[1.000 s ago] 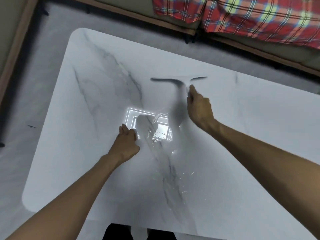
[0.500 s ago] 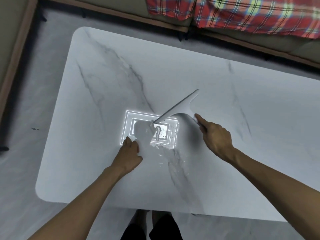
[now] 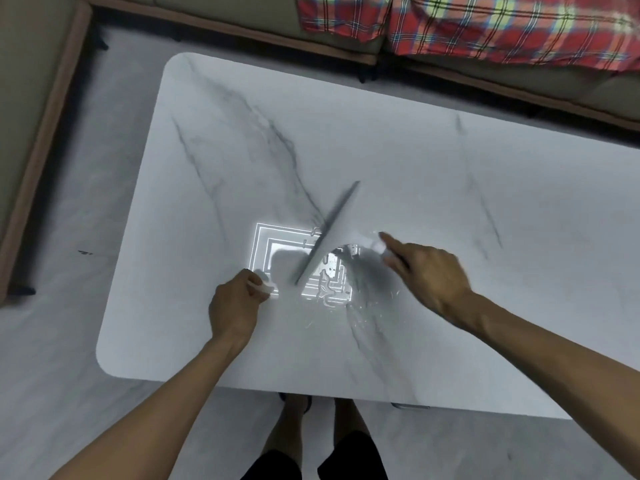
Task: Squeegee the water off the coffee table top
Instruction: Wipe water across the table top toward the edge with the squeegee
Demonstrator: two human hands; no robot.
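Water (image 3: 367, 308) sits in beads and streaks near the middle of the coffee table top (image 3: 398, 161), mostly just nearer than the bright rectangular ceiling-light reflection (image 3: 266, 237) and a little right of it. My right hand (image 3: 427, 271) has its fingers closed around the squeegee's handle, forefinger stretched along it toward the blade; the handle itself is smeared by motion, so I can't make out the exact wrap. My left hand (image 3: 235, 304) is curled shut, and something pale shows at its fingertips; whether that is a cloth or only glare I cannot tell. It rests at the near-left corner of the reflection.

From the right hand the squeegee (image 3: 329, 233) runs out, its blade lying diagonally from the near left up to the far right, across the reflection. A second ago the blade lay crosswise farther up the table; half a second ago it had swung diagonal and reached the reflection's far edge. Now it has come nearer again, and droplets still glint on the near side of it. I judge the stroke is pushing water toward the near edge, with a good share left to clear.

Count: one squeegee, one table, two hands, one wet patch. Beyond the far edge lies a sofa (image 3: 242, 15) with a plaid blanket (image 3: 485, 26).
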